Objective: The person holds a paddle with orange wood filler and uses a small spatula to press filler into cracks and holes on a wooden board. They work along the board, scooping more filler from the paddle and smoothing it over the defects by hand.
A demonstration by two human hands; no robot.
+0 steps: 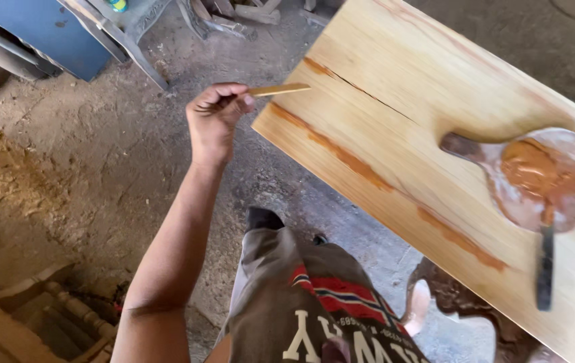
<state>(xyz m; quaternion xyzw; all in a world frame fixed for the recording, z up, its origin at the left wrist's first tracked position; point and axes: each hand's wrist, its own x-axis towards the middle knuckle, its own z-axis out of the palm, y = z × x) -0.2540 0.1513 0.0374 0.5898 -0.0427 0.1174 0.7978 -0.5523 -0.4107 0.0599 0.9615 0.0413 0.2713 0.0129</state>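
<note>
My left hand (215,115) is raised over the dirt floor, fingers pinched on a thin flat wooden stick (279,89). The stick's far tip touches the left edge of a pale wooden board (435,81), next to a dark crack and a brown smear of filler. A streak of brown filler (361,168) runs along the board's near edge. On the board's right lies a paddle-shaped wooden palette (536,178) holding a lump of orange-brown paste, with a dark-handled scraper (545,265) resting in it. My right hand is out of sight.
A blue metal cabinet (45,30) and grey metal bars stand at the top left. Turned wooden furniture parts (65,309) lie at the bottom left. A carved dark wooden piece (455,302) sits under the board. Wood scraps (247,12) lie at the top.
</note>
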